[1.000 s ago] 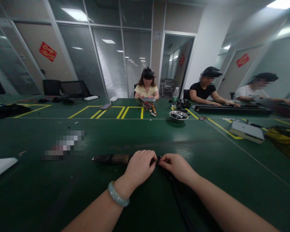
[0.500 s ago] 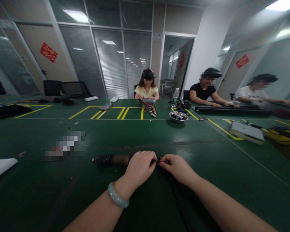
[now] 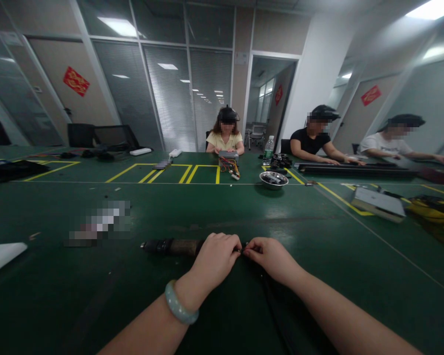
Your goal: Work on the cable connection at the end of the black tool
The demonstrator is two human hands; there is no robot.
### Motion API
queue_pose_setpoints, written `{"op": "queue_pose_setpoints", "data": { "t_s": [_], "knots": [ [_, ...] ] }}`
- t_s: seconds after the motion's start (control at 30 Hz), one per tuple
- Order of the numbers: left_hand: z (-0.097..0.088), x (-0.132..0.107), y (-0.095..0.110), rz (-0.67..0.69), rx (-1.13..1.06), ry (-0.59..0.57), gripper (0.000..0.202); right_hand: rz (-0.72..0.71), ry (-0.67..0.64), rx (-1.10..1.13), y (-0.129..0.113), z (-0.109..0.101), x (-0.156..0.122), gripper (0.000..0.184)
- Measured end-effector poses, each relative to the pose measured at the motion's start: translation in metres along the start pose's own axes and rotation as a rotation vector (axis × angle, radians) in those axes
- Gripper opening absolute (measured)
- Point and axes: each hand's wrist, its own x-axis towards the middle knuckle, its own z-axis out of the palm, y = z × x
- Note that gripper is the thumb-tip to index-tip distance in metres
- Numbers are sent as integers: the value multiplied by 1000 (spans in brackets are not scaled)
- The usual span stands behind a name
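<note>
A dark cylindrical tool that looks like an electric screwdriver (image 3: 183, 247) lies across the green table, its narrow metal tip pointing left. My left hand (image 3: 218, 254) is curled over its right end, thumb and fingertips closed there. Right beside it, my right hand (image 3: 268, 254) has its thumb and forefinger pinched together at the same end. Whatever small piece sits between those fingertips is too small and covered to name. From beneath the right hand a black cable (image 3: 272, 305) runs down toward the table's near edge.
A steel bowl (image 3: 274, 184) with dark small parts stands ahead, near a water bottle (image 3: 268, 150). A flat grey box (image 3: 378, 203) lies right. Across the table a person handles a metal box with coloured wires (image 3: 231, 165); two others sit right. A white object (image 3: 2, 256) lies left.
Both hands stay at the tool's right end, with only a very slight shift of the fingers. The tool and cable lie as before.
</note>
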Motion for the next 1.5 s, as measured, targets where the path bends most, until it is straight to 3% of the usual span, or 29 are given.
{"op": "queue_pose_setpoints", "data": {
  "t_s": [0.63, 0.97, 1.5],
  "knots": [
    [-2, -2, 2, 41, 39, 3, 4, 13, -19, -20, -2, -1, -1, 18],
    [-2, -4, 2, 58, 18, 66, 6, 14, -35, 11, 1, -2, 0, 19],
    [-3, -2, 2, 16, 26, -19, 4, -29, -34, 0, 2, 2, 0, 17]
  ]
}}
